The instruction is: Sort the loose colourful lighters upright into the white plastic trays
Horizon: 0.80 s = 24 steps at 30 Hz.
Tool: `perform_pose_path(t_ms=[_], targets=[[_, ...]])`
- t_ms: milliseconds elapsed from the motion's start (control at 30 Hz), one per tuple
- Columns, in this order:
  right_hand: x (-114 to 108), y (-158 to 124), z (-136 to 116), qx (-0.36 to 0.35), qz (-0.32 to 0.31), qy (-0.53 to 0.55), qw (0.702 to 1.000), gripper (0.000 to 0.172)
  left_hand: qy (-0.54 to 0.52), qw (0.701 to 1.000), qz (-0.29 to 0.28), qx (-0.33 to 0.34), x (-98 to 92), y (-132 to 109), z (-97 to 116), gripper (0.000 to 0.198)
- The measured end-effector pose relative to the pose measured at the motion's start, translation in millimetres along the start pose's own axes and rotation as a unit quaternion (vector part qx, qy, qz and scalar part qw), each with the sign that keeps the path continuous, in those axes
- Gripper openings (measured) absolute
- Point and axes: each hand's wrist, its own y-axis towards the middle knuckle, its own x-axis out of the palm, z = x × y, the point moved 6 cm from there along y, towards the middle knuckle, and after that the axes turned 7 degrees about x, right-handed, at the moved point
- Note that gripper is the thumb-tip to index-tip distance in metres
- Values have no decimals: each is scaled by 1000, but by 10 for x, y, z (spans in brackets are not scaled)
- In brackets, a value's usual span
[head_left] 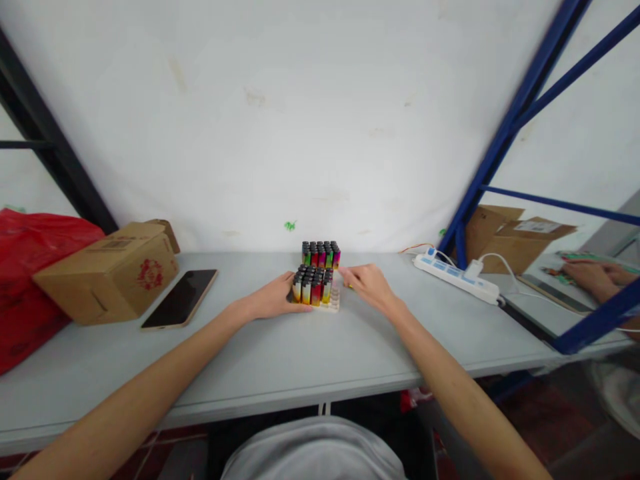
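Note:
Several lighters with black tops (313,283) stand upright in rows in a pale tray (334,307), in the middle of the table. Bare slots show along the tray's right side. My left hand (274,297) is closed around the tray's left end, thumb along the front and fingers behind. Just right of the tray, my right hand (369,285) has its fingers pinched together. A bit of yellow shows under them, seemingly a lighter, mostly hidden by the hand. Behind the tray stands a second block of upright lighters (321,255) in mixed colours.
On the left lie a dark phone (181,299), a cardboard box (107,273) and a red plastic bag (35,280). A white power strip (457,278) with plugs sits at right, beside a blue metal frame (500,143). Beyond it, another person's hands (595,277) are at work.

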Motion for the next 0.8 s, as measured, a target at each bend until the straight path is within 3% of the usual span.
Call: perform_pose_path(t_ms=[100,200,333,533,633,800], targets=[[-354,17,369,53,56,-16,997,64,-2,1000,-6,-4,13,2,-16,84],[-501,26,734,85,-1,-46,995,44,12,1000,-15,-17,24,0,-41,87],[-434,-21,1031,122,-127,-37,984,30,18,1000,-11,-19,9,-1,-33,85],[-263,-104,1159,155,-252,-16,955,28,18,1000,-14,-21,-3,-1,-3,84],[-254,-85,1227,165,-234,-57,957,18,14,1000,-8,-17,-6,1,-11,83],[-305,-41,1238,178,-133,-68,973,11,0,1000,3,-9,-11,0,-17,83]])
